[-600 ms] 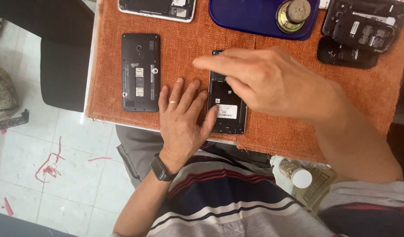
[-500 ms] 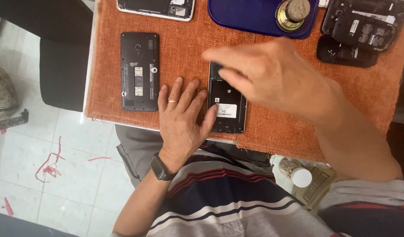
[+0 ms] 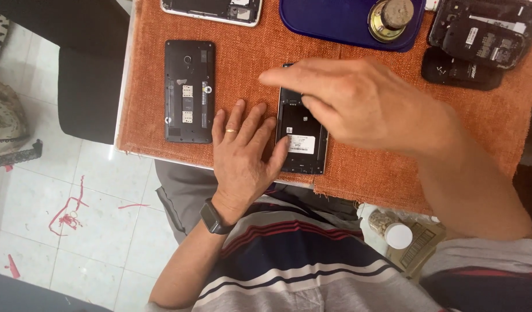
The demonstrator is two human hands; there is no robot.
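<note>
— Left hand (image 3: 243,156)?
— Flat on the orange cloth (image 3: 358,167) of the table, fingers spread, thumb touching the left edge of the opened black phone (image 3: 301,138)

— Right hand (image 3: 358,101)?
— Hovering over the phone's upper half, index finger stretched out leftward, other fingers curled down toward it; gripping anything or not, cannot tell

— Nearby?
— Second opened phone (image 3: 188,91) to the left, blue tray (image 3: 335,23) above

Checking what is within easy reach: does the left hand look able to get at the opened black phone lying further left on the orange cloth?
Probably yes. The left hand lies flat on the orange cloth, and only bare cloth separates it from the black phone beside it; nothing covers that phone.
</note>
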